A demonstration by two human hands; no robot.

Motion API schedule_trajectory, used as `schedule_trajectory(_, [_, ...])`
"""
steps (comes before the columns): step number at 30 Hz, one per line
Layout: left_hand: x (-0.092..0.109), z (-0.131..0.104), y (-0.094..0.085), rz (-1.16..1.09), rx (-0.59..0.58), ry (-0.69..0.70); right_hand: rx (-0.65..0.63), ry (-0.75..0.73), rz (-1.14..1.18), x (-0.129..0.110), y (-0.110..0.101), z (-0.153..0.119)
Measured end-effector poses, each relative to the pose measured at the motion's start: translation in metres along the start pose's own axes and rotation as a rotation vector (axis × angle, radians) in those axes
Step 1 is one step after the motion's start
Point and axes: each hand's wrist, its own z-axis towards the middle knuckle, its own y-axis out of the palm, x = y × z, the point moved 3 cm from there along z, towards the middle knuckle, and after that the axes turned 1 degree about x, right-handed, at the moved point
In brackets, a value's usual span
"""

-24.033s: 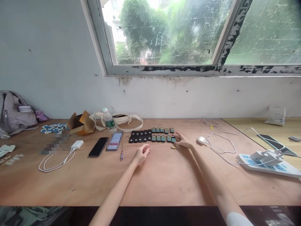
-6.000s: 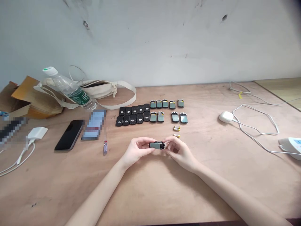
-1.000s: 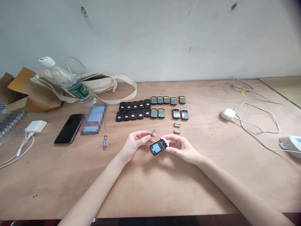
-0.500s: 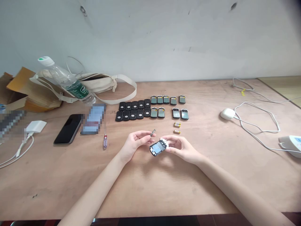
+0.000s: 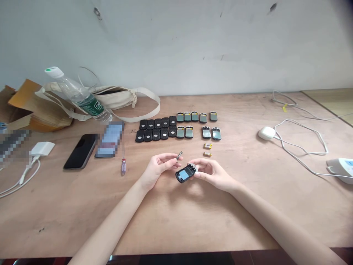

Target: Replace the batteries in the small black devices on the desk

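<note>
On the table (image 5: 176, 228), upper left, "Cest" is faintly read on a bottle (image 5: 79, 95); below centre, a black casing (image 5: 183, 175) is gripped by the right hand (image 5: 213, 173), a thin piece (image 5: 179, 155) by the left hand (image 5: 157, 169).

Workshop, seemingly (screwdriver (image 5: 123, 167), batteries (image 5: 207, 147))

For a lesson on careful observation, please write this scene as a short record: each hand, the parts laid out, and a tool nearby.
Left hand: pinches a small thin part, too small to identify
Right hand: holds a black case, tilted
Black pieces: two rows beyond the hands
Grey-faced cases: two rows, right of the black pieces
Batteries: between those rows and the right hand
Screwdriver: left of the left hand
</note>
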Motion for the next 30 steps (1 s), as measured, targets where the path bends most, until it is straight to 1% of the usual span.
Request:
schedule_trajectory(5, [0.0004,-0.0003,0.0001,-0.002,-0.008,-0.002,0.001,0.013,0.012,0.0000,0.0003,-0.0003])
schedule_trajectory(18, [-0.0013,0.0000,-0.0006,-0.004,-0.006,0.000,0.036,0.019,-0.128,0.0006,-0.0034,-0.0005])
schedule_trajectory(30, [-0.0017,0.0006,-0.0006,-0.009,-0.006,0.001,0.063,0.019,-0.105,0.0027,-0.0023,0.0013])
